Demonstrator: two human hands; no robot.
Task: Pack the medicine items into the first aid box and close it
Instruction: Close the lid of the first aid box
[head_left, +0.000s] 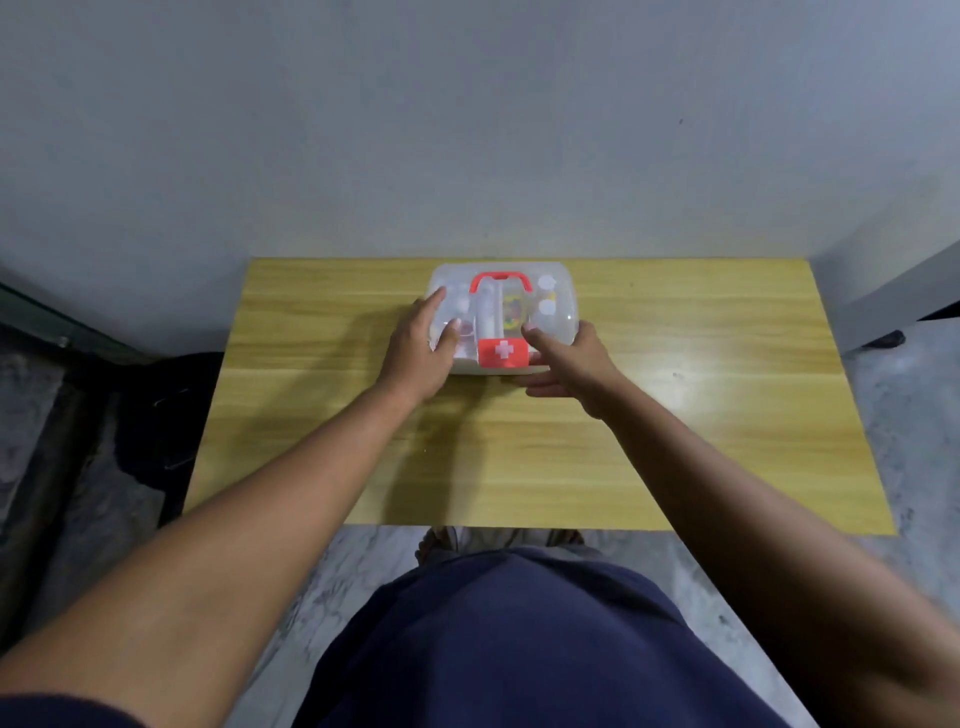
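Head view. The first aid box (501, 317), clear-lidded with a red handle (500, 283), sits on the far middle of the wooden counter (675, 441), just short of the wall. Its long axis runs left to right across the person's front; the red latch (503, 353) with the white cross lies on the near face, turned toward the person. Medicine items (545, 296) show through the lid, which is down, and none lie loose on the counter.

The left hand (423, 348) rests flat and spread on the left end of the lid, palm down, gripping nothing. The right hand (569, 361) cups the box's near right corner, thumb on the lid and fingers curled below the rim, just right of the latch.

The latch lies between the two hands, closer to the right thumb. Whether it is snapped home cannot be told. Judged from this, the remaining move is a press on the latch, the left hand steadying.
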